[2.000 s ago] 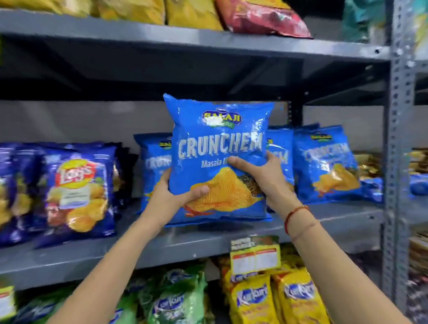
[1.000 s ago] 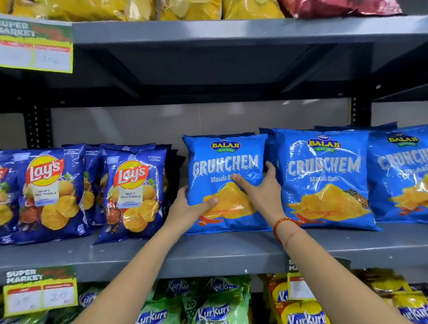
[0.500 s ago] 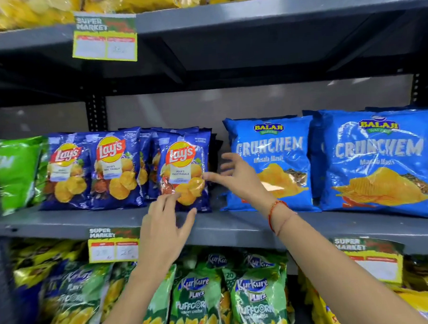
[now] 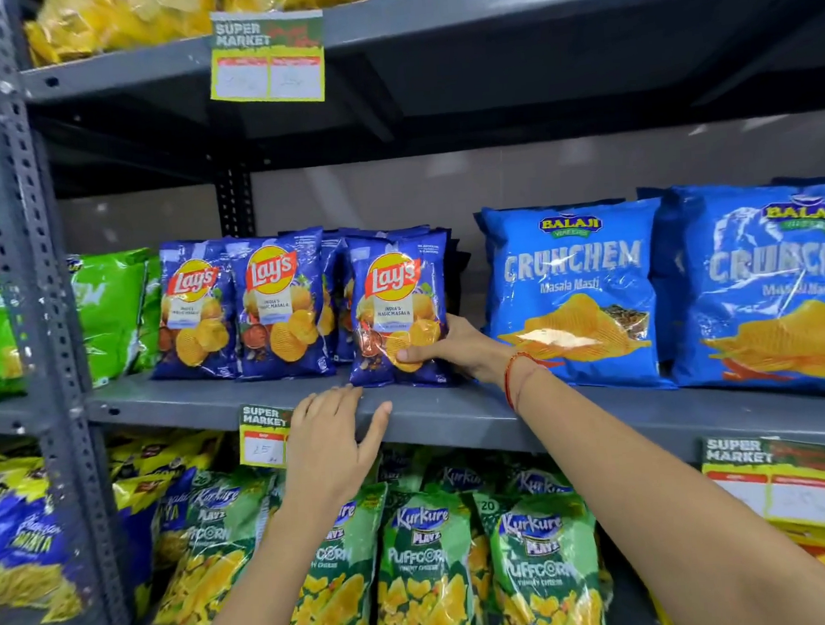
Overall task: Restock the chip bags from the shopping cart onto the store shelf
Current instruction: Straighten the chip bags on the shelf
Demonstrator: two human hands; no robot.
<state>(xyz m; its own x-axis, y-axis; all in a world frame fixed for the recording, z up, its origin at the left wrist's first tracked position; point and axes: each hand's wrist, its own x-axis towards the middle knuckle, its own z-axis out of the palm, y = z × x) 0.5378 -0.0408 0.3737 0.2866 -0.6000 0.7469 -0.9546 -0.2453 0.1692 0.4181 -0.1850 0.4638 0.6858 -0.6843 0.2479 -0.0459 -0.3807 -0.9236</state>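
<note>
On the grey middle shelf (image 4: 445,418) a dark blue Lay's bag (image 4: 398,308) stands upright at the right end of a row of Lay's bags (image 4: 238,307). My right hand (image 4: 455,350) grips this bag at its lower right corner, thumb across the front. My left hand (image 4: 334,443) hovers open just below the shelf's front edge, fingers spread, holding nothing. Right of the Lay's bags stands the light blue Crunchem bag (image 4: 574,294), with another Crunchem bag (image 4: 772,288) beside it. The shopping cart is out of view.
Green bags (image 4: 109,309) stand at the far left beyond a perforated steel upright (image 4: 31,284). Kurkure Puffcorn bags (image 4: 423,560) fill the shelf below. Yellow bags (image 4: 118,22) sit on the top shelf. Price tags (image 4: 268,57) hang on the shelf edges.
Both hands let go of the Crunchem bag, left standing on the shelf. The view swung left. My right hand moved to the nearest Lay's bag and closed on it; my left hand rose to the shelf edge.
</note>
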